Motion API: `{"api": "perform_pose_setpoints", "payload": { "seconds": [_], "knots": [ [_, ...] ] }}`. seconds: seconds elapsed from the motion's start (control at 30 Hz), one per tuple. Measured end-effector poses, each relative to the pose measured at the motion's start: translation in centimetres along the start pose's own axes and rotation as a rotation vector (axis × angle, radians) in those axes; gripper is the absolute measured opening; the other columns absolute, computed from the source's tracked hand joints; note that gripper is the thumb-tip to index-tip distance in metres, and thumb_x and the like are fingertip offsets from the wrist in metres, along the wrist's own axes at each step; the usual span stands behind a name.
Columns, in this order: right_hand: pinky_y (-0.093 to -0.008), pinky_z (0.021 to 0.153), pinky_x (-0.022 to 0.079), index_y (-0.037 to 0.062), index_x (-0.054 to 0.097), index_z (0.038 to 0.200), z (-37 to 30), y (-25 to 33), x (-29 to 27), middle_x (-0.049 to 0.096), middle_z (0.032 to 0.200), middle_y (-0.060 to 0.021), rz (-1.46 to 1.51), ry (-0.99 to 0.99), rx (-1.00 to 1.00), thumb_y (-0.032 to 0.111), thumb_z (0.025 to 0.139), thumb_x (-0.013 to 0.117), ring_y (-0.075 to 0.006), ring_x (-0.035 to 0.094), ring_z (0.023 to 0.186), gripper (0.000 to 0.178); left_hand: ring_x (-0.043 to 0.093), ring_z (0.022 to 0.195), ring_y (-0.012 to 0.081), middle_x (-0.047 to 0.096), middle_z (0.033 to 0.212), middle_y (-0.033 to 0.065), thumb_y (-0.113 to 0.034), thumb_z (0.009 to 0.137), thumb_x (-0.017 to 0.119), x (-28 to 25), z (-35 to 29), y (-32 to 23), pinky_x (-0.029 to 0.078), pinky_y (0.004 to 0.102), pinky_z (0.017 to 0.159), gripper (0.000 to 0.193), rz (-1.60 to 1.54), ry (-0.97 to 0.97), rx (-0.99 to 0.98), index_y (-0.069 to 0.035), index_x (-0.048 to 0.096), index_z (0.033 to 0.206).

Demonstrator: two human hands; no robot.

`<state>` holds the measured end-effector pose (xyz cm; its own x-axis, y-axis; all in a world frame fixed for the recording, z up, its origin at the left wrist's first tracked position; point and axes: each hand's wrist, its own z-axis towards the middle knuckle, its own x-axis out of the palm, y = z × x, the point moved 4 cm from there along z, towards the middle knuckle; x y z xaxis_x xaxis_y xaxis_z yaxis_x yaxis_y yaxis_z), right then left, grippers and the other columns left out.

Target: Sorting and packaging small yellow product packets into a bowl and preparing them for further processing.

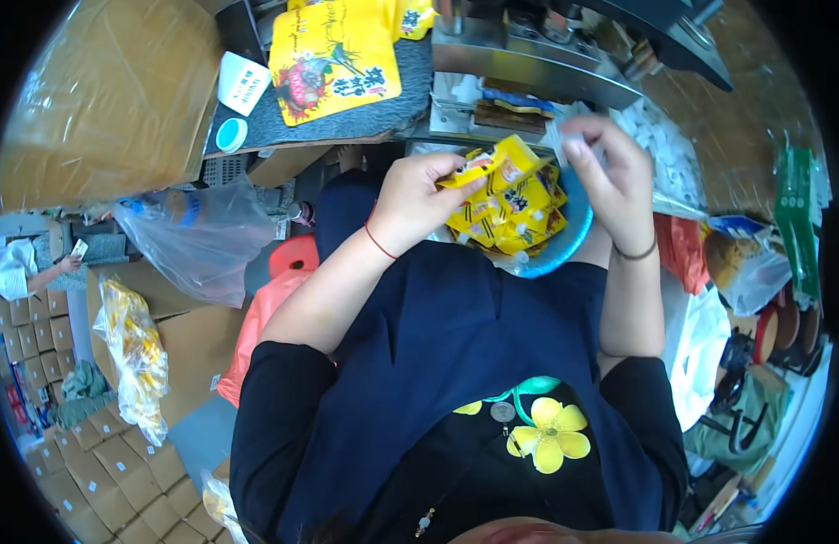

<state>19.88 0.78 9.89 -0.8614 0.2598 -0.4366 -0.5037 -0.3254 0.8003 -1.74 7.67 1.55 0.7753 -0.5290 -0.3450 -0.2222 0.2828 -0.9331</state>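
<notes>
My left hand [415, 201] is closed on a small yellow packet [494, 163], gripping it by its left end above a blue basin [578, 227]. Many more yellow packets [515, 213] fill the basin, which sits at my lap. Over the basin's right side, my right hand [612, 177] has its thumb and forefinger curled together. A small whitish, see-through piece [556, 136] shows at those fingertips, partly blurred; I cannot make out its kind. A heap of small white pieces [660, 140] lies just beyond this hand.
A metal machine [528, 59] stands directly ahead. Flat yellow pouches [338, 59] lie on the dark ledge, beside a white container [243, 83] and a teal-topped tub [231, 135]. Large cardboard [120, 100] rises at left; plastic bags hang on both sides. Another person's hand [70, 263] shows far left.
</notes>
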Motion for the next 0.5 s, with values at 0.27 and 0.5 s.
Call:
{"api": "perform_pose_setpoints", "payload": {
  "seconds": [0.27,0.5],
  "knots": [
    [-0.0326,0.075,0.048,0.0000,0.067,0.101,0.1,-0.7,-1.5,0.064,0.090,-0.0125,-0.192,0.308,-0.049,0.016,0.099,0.055,-0.0240,0.061,0.082,0.020,0.066,0.094,0.0121,0.072,0.104,0.0071,-0.028,0.099,0.062,6.6,-1.8,-0.6,0.052,0.0273,0.086,0.031,-0.644,0.355,-0.299,0.001,0.067,0.111],
    [-0.0294,0.075,0.046,0.0025,0.058,0.115,-1.0,-3.0,-6.0,0.056,0.087,-0.0089,-0.474,-0.027,0.095,0.012,0.097,0.058,-0.0177,0.056,0.082,0.020,0.069,0.098,0.0193,0.070,0.112,0.0146,0.000,0.085,0.068,6.7,0.2,0.9,0.054,0.0319,0.089,0.033,-0.898,0.301,-0.430,0.006,0.063,0.117]
  ]
}}
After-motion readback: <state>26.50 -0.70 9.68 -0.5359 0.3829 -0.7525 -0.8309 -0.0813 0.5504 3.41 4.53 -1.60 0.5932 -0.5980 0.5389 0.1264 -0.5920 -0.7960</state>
